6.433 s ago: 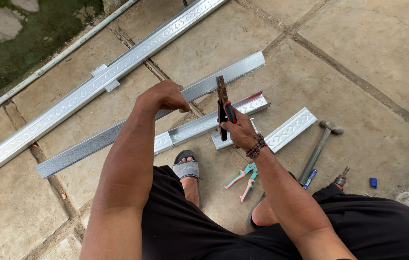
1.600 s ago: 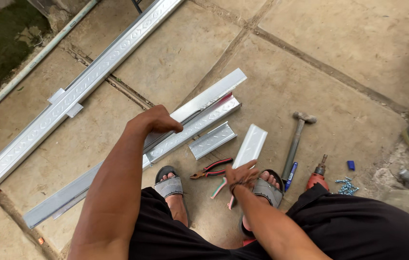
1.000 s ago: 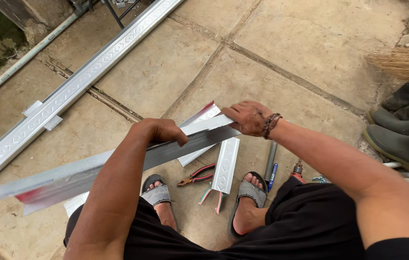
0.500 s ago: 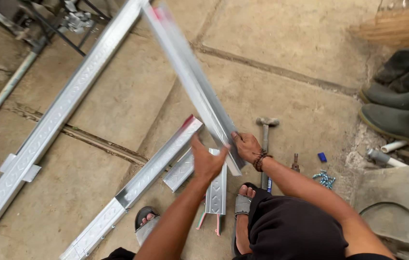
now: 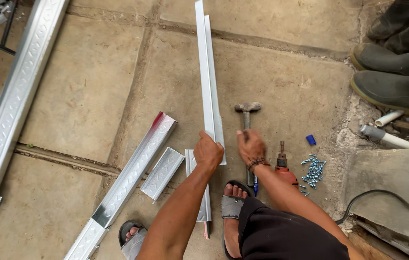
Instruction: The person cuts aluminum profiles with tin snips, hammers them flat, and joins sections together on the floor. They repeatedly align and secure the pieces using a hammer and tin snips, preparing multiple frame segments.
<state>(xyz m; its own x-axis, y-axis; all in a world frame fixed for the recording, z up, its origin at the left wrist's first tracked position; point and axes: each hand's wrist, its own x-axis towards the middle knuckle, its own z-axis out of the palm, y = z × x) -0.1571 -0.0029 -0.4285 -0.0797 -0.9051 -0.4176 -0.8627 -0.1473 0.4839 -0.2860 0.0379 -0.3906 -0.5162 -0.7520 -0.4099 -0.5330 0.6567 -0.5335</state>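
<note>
My left hand [image 5: 208,152] grips the near end of a long plain metal channel [image 5: 208,72], which lies on the paving and points straight away from me. My right hand [image 5: 251,147] rests palm down on the handle of a hammer [image 5: 247,108], just right of the channel. I cannot see whether its fingers close around the handle. A short embossed channel piece [image 5: 198,202] lies under my left forearm, and another short piece [image 5: 162,172] lies to its left. My feet in sandals sit below both hands.
A longer embossed channel [image 5: 134,171] runs diagonally at left, and a long embossed track [image 5: 7,115] lies along the far left. A red drill [image 5: 283,169], loose screws [image 5: 314,168], a blue marker [image 5: 255,183] and a blue cap [image 5: 311,140] are at right. Rubber boots [image 5: 397,62], white pipes [image 5: 389,137] and a black cable [image 5: 382,195] lie further right.
The long plain channel, held raised and slanted half a second ago, now lies flat pointing away. My right hand has left it and dropped onto the hammer handle; my left hand still holds its end.
</note>
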